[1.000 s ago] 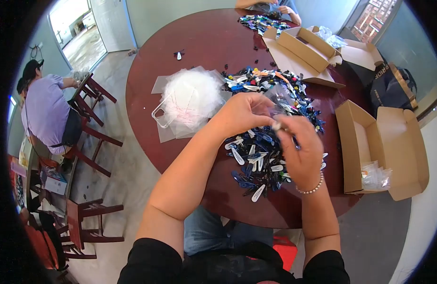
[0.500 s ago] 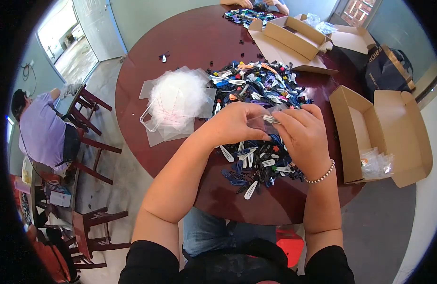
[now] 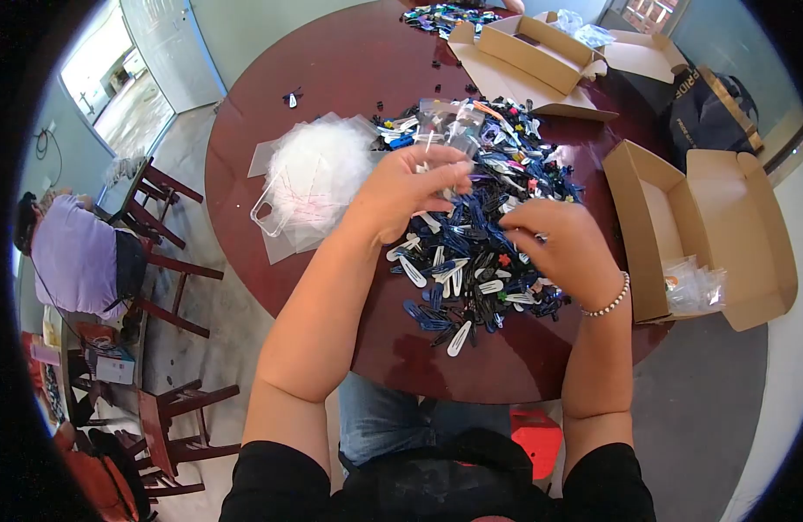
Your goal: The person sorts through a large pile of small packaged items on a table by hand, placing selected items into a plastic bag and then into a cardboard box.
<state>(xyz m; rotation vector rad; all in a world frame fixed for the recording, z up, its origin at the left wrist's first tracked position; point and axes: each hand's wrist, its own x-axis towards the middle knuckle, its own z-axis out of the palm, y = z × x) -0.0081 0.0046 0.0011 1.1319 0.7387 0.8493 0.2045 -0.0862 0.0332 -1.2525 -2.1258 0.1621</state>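
Note:
My left hand [image 3: 416, 187] is closed on a clear plastic bag [image 3: 451, 124], thumb and fingers pinching its lower end. Pale clips show faintly through the film. Below and around lies a big heap of snap hair clips [image 3: 458, 270], mostly black, navy and white with some coloured ones. Over the heap's right side, my right hand [image 3: 565, 246] is bent down with thumb and forefinger apart, close to the clips; I see nothing held in it. Left of the heap rests a stack of clear plastic bags [image 3: 310, 178].
Cardboard boxes stand open at the right [image 3: 649, 235] and far side [image 3: 541, 52] of the round table [image 3: 271, 96]. Packed bags [image 3: 693, 287] lie in the nearer box. A dark paper bag [image 3: 715, 117] is behind. Another person [image 3: 80, 252] sits at left, near wooden stools [image 3: 180, 426].
My hands have parted. The left has moved up and away with the bag, while the right has let go of it and lowered toward the heap. The view has shifted slightly.

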